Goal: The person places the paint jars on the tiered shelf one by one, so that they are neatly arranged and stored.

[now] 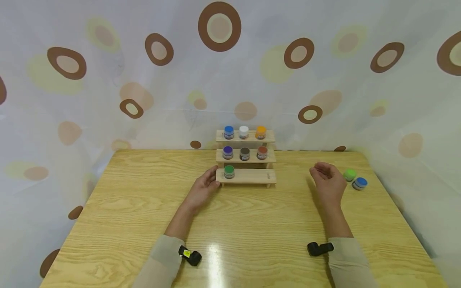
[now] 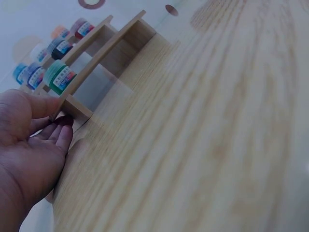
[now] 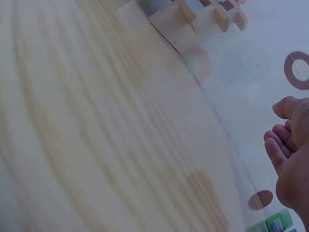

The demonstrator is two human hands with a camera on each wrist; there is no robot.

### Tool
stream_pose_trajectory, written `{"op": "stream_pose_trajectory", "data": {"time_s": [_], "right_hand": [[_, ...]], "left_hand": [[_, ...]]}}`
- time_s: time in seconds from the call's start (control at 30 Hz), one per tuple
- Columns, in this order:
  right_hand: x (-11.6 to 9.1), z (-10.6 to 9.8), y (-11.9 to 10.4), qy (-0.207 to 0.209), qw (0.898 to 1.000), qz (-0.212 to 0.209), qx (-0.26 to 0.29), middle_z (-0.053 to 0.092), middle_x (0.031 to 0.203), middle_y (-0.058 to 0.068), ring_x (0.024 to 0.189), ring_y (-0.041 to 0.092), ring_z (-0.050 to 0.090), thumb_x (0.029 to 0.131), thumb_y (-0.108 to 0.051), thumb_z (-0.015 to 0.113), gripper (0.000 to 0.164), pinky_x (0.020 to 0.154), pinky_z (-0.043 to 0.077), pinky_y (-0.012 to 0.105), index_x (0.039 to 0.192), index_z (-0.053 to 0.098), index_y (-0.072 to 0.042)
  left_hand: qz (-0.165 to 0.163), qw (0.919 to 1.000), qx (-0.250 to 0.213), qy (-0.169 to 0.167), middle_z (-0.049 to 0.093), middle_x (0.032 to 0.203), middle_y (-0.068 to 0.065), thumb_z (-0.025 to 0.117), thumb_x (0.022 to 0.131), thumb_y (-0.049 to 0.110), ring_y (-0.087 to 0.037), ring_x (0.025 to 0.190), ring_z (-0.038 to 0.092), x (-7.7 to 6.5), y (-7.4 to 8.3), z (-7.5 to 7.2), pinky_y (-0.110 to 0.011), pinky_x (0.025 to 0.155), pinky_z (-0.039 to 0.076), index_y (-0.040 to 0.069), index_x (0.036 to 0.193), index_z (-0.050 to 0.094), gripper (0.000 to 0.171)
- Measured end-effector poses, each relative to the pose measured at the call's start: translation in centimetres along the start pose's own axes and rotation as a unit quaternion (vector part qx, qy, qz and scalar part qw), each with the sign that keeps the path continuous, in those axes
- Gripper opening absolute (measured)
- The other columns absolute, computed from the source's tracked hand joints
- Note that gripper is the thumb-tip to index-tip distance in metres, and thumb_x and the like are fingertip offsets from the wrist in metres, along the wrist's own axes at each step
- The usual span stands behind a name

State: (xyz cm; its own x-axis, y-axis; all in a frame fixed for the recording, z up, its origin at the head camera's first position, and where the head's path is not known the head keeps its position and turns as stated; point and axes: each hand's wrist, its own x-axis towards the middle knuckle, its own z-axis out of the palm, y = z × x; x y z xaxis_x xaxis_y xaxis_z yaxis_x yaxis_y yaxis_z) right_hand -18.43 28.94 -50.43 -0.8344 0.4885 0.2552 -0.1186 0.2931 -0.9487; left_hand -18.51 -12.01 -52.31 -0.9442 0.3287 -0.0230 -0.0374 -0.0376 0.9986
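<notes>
My left hand (image 1: pixel 202 191) grips the left end of a three-step wooden rack (image 1: pixel 248 178), thumb at the lowest shelf's edge and fingers beneath it in the left wrist view. Near that hand, a green paint jar (image 1: pixel 229 172) stands on the lowest shelf. On the middle shelf are a purple jar (image 1: pixel 227 153), a dark brown jar (image 1: pixel 245 154) and a red-brown jar (image 1: pixel 262 153). A blue jar (image 1: pixel 228 132), a white jar (image 1: pixel 243 132) and an orange jar (image 1: pixel 261 133) line the top. Right of the rack, my right hand (image 1: pixel 329 186) is raised, fingers loosely bent, holding nothing.
Beside the right hand, a light green jar (image 1: pixel 349 175) and another blue jar (image 1: pixel 359 183) stand on the wooden table (image 1: pixel 245 224). A patterned cloth (image 1: pixel 173 84) hangs behind the table and along both its sides.
</notes>
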Motion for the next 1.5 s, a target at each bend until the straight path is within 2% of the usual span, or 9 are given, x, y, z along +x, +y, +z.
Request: {"op": "stream_pose_trajectory", "data": {"time_s": [0.13,0.27,0.43,0.6,0.83,0.93,1.17,1.3,1.5], "right_hand": [[0.2,-0.9,0.2,0.022,1.000,0.017,-0.014,0.074,0.113,0.015,0.092,0.001,0.068,0.094,-0.003,0.079,0.033,0.082,0.054,0.008,0.123,0.070,0.010],[0.3,-1.9,0.3,0.035,0.999,0.036,-0.010,0.075,0.108,0.008,0.092,0.002,0.067,0.093,-0.004,0.080,0.034,0.082,0.054,0.008,0.123,0.071,0.009],[0.5,-3.5,0.8,0.060,0.997,0.048,0.010,0.074,0.105,0.001,0.092,0.003,0.068,0.092,-0.006,0.082,0.034,0.082,0.054,0.008,0.122,0.072,0.007],[0.6,-4.7,1.1,0.091,0.992,0.082,0.040,0.074,0.099,-0.003,0.090,0.005,0.069,0.090,-0.003,0.084,0.034,0.080,0.055,0.009,0.121,0.073,0.006],[0.6,-5.8,1.2,0.122,0.989,0.076,0.029,0.074,0.094,-0.004,0.085,0.004,0.069,0.088,-0.002,0.084,0.030,0.078,0.055,0.009,0.115,0.076,0.007],[0.8,-6.4,1.4,0.135,0.986,0.083,0.050,0.075,0.090,-0.005,0.082,0.004,0.069,0.086,0.000,0.085,0.029,0.076,0.055,0.009,0.112,0.076,0.007],[1.2,-8.5,2.4,0.155,0.982,0.111,-0.014,0.069,0.081,-0.019,0.077,-0.004,0.066,0.087,-0.009,0.086,0.031,0.072,0.051,0.006,0.115,0.077,0.002],[1.3,-9.5,2.5,0.168,0.978,0.128,-0.002,0.070,0.078,-0.020,0.072,-0.006,0.066,0.086,-0.008,0.086,0.029,0.069,0.051,0.005,0.112,0.078,0.002],[1.1,-10.7,2.3,0.183,0.971,0.155,-0.003,0.068,0.070,-0.020,0.065,-0.006,0.064,0.084,-0.007,0.084,0.017,0.065,0.050,0.006,0.101,0.080,-0.005]], "left_hand": [[0.000,1.0000,-0.002,-0.001,0.036,0.166,-0.022,0.051,0.110,0.001,-0.035,0.151,0.040,0.1,0.0,0.0,-0.043,0.123,0.037,0.000,0.167,0.021,0.064],[0.000,1.0000,-0.004,-0.001,0.035,0.166,-0.022,0.050,0.110,0.001,-0.036,0.152,0.039,0.1,0.0,0.0,-0.044,0.124,0.036,-0.001,0.167,0.021,0.064],[0.002,1.0000,-0.003,-0.002,0.034,0.167,-0.023,0.050,0.110,0.001,-0.037,0.153,0.037,0.0,0.1,0.0,-0.044,0.124,0.036,-0.001,0.167,0.021,0.064],[-0.002,1.0000,-0.004,0.001,0.034,0.167,-0.021,0.051,0.110,0.001,-0.035,0.152,0.039,-0.1,0.1,0.0,-0.044,0.124,0.037,0.000,0.167,0.020,0.065],[-0.002,1.0000,0.000,0.000,0.034,0.167,-0.022,0.050,0.111,0.002,-0.037,0.153,0.037,-0.2,0.3,0.0,-0.045,0.125,0.035,-0.001,0.167,0.020,0.065],[-0.003,1.0000,-0.005,-0.003,0.034,0.167,-0.022,0.051,0.110,0.002,-0.036,0.153,0.037,-0.1,0.3,0.0,-0.045,0.125,0.035,0.000,0.167,0.020,0.065],[-0.003,1.0000,-0.003,-0.006,0.034,0.167,-0.022,0.050,0.110,0.001,-0.036,0.152,0.038,-0.1,0.5,0.1,-0.046,0.124,0.036,-0.001,0.167,0.019,0.065],[-0.004,1.0000,-0.004,-0.004,0.035,0.167,-0.021,0.050,0.110,0.001,-0.036,0.152,0.038,-0.1,0.5,0.1,-0.044,0.124,0.036,-0.001,0.167,0.019,0.065],[-0.001,1.0000,-0.007,-0.005,0.034,0.167,-0.022,0.050,0.110,0.001,-0.036,0.153,0.038,-0.1,0.3,0.0,-0.041,0.123,0.038,-0.001,0.167,0.019,0.065]]}}
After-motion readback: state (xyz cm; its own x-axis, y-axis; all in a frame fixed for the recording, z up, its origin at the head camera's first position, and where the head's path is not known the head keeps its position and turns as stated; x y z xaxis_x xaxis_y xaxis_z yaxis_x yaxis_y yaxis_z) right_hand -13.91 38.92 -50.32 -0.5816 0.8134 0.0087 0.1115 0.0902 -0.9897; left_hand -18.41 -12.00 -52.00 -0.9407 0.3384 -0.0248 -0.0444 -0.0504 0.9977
